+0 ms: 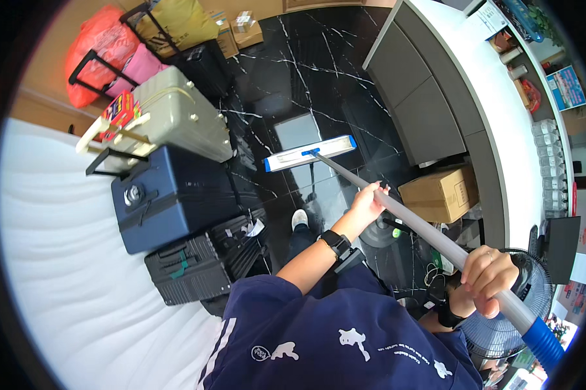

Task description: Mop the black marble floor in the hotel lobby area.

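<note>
A flat floor mop with a white head and blue end caps [310, 153] lies across the glossy black marble-patterned floor [293, 78]. Its grey pole [420, 225] runs down to the right and ends in a blue grip [542, 343]. My left hand [369, 202] is closed around the pole's middle, with a black watch on that wrist. Higher up the pole, near the blue grip, my right hand [488, 278] wraps over it and wears a ring. A white shoe [300, 219] stands on the floor below the mop head.
Suitcases line the left side: a pale one [176, 117], a navy one [176, 195] and a black one [200, 265]. Grey cabinets [420, 87] under a white counter stand at right, a cardboard box [442, 195] beneath. A fan [498, 321] is beside my right hand.
</note>
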{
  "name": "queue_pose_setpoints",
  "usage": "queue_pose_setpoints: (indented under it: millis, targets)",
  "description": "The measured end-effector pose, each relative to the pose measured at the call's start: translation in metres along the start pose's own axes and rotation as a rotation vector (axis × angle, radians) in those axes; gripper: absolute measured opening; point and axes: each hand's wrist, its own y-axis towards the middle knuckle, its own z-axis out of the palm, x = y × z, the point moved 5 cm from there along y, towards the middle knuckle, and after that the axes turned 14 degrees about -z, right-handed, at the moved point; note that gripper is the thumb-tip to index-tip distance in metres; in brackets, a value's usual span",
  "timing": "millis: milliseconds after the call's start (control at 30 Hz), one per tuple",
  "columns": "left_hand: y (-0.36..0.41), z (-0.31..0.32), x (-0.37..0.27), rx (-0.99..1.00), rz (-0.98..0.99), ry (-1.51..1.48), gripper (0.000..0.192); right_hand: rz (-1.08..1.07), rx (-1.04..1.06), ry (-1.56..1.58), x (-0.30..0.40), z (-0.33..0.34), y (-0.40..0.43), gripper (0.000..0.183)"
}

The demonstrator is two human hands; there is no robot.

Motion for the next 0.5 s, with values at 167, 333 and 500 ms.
queue_pose_setpoints:
  millis: [167,333,500]
  targets:
    - [-0.021,-0.033,0.041,0.036,0.018,0.035,0.011,-0.002,0.066,0.062,0.040,0.015,-0.035,0.030]
    - [-0.035,-0.071,0.099,0.060,0.012,0.076,0.009,-0.047,0.101,0.143,0.099,0.023,-0.077,0.029]
    - [-0.054,-0.109,0.151,0.031,-0.158,0.146,0.010,-0.041,0.100,0.150,0.153,0.038,-0.108,0.030]
